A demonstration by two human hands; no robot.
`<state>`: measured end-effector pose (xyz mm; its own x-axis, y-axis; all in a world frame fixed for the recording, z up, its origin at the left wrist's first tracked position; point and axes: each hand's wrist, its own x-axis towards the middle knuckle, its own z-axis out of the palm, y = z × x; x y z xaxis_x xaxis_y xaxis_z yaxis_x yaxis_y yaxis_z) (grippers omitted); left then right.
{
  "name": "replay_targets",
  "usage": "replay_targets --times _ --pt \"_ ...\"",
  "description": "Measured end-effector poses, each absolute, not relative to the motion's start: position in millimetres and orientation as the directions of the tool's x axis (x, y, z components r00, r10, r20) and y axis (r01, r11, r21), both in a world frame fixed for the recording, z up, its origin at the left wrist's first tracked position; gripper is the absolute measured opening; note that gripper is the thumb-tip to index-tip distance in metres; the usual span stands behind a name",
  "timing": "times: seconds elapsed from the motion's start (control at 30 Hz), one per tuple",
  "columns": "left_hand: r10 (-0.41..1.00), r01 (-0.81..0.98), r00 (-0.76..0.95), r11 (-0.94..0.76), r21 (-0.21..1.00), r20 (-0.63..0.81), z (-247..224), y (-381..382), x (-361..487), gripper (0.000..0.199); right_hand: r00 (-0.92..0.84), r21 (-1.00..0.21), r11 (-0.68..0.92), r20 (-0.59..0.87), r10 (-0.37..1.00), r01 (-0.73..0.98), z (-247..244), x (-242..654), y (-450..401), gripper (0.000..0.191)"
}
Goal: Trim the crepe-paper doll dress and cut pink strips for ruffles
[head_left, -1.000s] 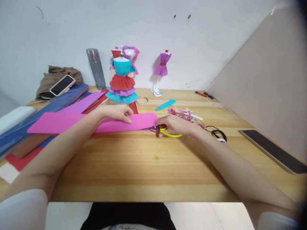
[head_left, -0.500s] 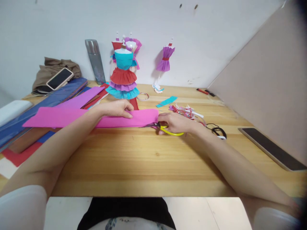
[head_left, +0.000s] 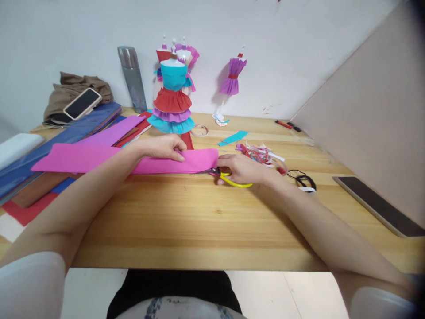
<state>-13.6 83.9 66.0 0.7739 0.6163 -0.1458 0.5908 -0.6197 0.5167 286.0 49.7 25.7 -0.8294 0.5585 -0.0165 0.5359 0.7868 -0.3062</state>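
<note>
A long strip of bright pink crepe paper [head_left: 199, 160] lies across the middle of the table, its left part over other sheets. My left hand [head_left: 166, 147] presses on it from above, thumb and curled fingers gripping the paper. At the strip's right end, my right hand [head_left: 237, 168] is closed around yellow-handled scissors [head_left: 237, 183]. Their dark blades point left along the strip's near edge, close to the right corner. How far the blades are apart is too small to tell. Part of the handle is hidden by my fingers.
Behind stand small dress forms in paper dresses [head_left: 172, 104], a purple one [head_left: 233, 77] and a grey bottle [head_left: 133, 79]. Coloured sheets [head_left: 23, 208] and a phone [head_left: 83, 104] lie left. Paper scraps [head_left: 259, 155], a black cord [head_left: 305, 180] and another phone [head_left: 378, 206] lie right.
The view has tilted slightly, so the background sits a little higher. Both hands, the scissors and the pink paper hold nearly the same places, with the scissors a touch further left.
</note>
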Motion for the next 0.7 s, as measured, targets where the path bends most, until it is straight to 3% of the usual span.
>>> replay_targets --times 0.37,0.7 --pt "0.603 0.570 0.787 -0.629 0.528 -0.132 63.6 85.4 -14.9 0.032 -0.817 -0.357 0.759 -0.021 0.576 0.544 24.6 286.3 49.7 0.027" --pt "0.598 0.560 0.791 -0.626 0.543 -0.127 61.5 86.9 -15.1 0.036 -0.802 -0.392 0.729 -0.041 0.596 0.561 25.0 288.5 49.8 0.013"
